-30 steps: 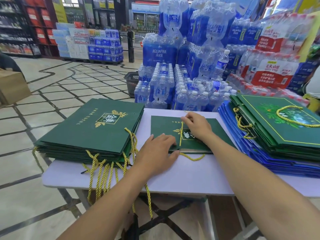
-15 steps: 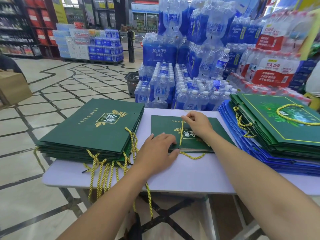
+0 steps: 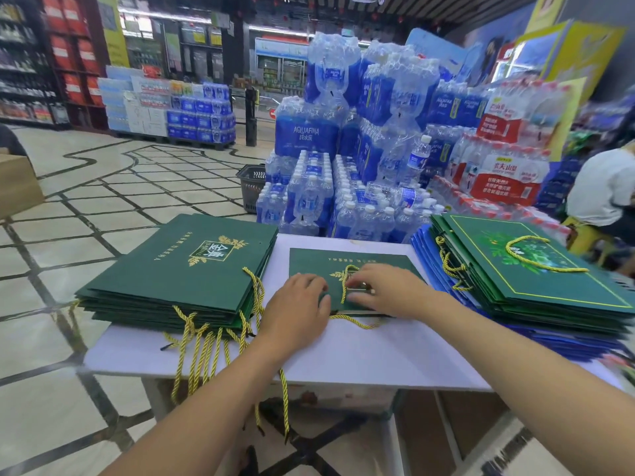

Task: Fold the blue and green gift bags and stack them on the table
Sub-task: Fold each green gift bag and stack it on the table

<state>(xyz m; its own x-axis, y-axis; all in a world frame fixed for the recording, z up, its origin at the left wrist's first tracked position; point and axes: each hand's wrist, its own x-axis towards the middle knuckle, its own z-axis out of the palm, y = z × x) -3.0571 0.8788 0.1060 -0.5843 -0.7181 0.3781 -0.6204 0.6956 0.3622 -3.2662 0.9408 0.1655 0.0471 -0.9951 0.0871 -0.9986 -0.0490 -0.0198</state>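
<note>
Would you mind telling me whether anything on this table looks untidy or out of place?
Only the gold cord handles of the left stack of green bags: they spill tangled over the table front edge, one strand hanging well below it. Nothing looks damaged.

Straight beyond your fingers [image 3: 364,273], stacked packs of blue-labelled Aquafina water [image 3: 302,139] rise in a tall heap, with shrink-wrapped bottles [image 3: 309,197] lower down in front. Beyond the fingers to the right sit red-labelled water packs [image 3: 505,180]. Farther right, a person in a white top [image 3: 601,190] sits on a yellow stool [image 3: 582,230]. Left of the water, a black shopping basket [image 3: 252,187] stands on the tiled floor [image 3: 103,201]. Far left of your fingers is a cardboard box [image 3: 17,187], and stocked shelves [image 3: 27,63] line the back.
</note>
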